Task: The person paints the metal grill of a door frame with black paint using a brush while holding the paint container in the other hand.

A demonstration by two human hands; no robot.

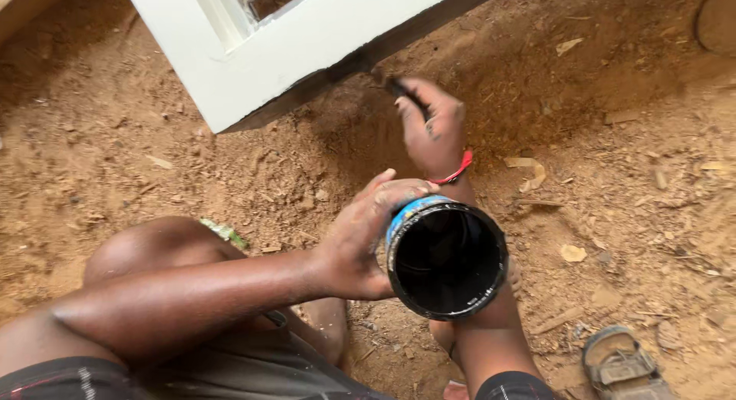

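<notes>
Currently left hand (360, 239) grips 1 round can (446, 256), black inside, blue label band at its rim, held just above the dirt floor (629, 185). Can tilts, open mouth facing the camera; label mostly hidden by fingers. Right hand (433, 128) is closed on a dark brush (405, 93), largely hidden, pointing up-left toward the white frame (307, 47)'s dark lower edge. Sandal (622, 365) cut off at the bottom.

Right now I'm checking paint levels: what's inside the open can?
The can in the left hand shows black interior walls and bottom; whether liquid paint remains cannot be told.
</notes>
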